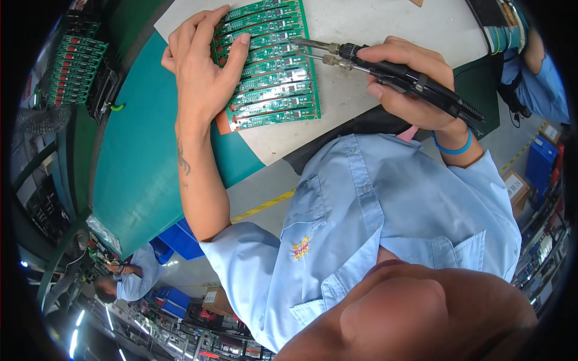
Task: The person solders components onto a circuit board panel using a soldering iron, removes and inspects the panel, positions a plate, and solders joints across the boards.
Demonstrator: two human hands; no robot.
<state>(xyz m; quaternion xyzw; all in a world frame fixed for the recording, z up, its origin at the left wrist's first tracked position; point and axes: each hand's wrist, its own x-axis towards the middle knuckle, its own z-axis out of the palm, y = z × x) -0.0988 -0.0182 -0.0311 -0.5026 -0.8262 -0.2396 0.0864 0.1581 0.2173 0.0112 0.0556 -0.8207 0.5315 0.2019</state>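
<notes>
A panel of several narrow green circuit boards (pixel 274 78) lies on a pale sheet on the bench. My left hand (pixel 208 66) grips the panel's left edge, its thumb resting on top of the boards and its fingers curled along the side. Hot soldering tweezers (pixel 397 75) with a black body and two metal arms are in my right hand (pixel 415 78). Their tips are at the panel's right part, near the upper boards; I cannot tell whether they touch a component. An orange piece (pixel 223 123) shows from beneath the panel's lower left corner.
A green mat (pixel 138 162) covers the bench beside the pale sheet (pixel 361 24). At the far left stands a rack of green circuit boards (pixel 75 69). Blue bins (pixel 180 237) are below the bench edge. Co-workers in blue appear at lower left (pixel 135 280) and upper right (pixel 542 87).
</notes>
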